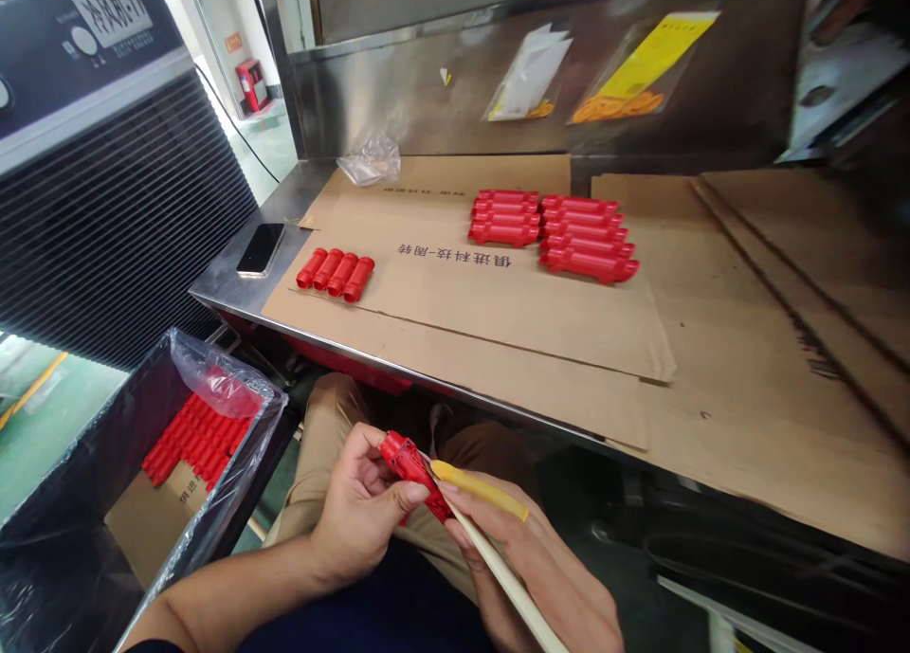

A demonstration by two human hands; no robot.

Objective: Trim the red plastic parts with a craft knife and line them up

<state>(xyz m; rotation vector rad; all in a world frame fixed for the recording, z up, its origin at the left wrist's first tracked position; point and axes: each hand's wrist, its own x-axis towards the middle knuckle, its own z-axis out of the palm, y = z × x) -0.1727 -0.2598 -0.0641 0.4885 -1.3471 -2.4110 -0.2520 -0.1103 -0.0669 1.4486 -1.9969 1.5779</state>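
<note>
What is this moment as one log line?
left hand: holds red cylindrical plastic part | right hand: holds slender cream tool | brown cardboard: bears red plastic parts

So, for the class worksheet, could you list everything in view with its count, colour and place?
Red part: one, red, lower centre
Pale tool: one, cream, lower centre
Finger cover: one, yellow, on a finger
Workbench: one, metallic grey, centre
Cardboard sheets: several, brown, on workbench
Short tubes: four, red, cardboard's left
Long pieces: several, red, two groups, further back
Phone: one, dark-screened, workbench's left end
Crumpled plastic: one, clear, back left
Pouches: two, clear, white, yellow and orange contents, back panel
Tub: one, dark, lower left
Tub's parts: many, red, inside it
Slatted machine: one, dark, left
Legs: two, brown-trousered, below workbench edge
Left hand: one, bare, holding red part
Right hand: one, yellow-covered finger, holding pale tool
</note>
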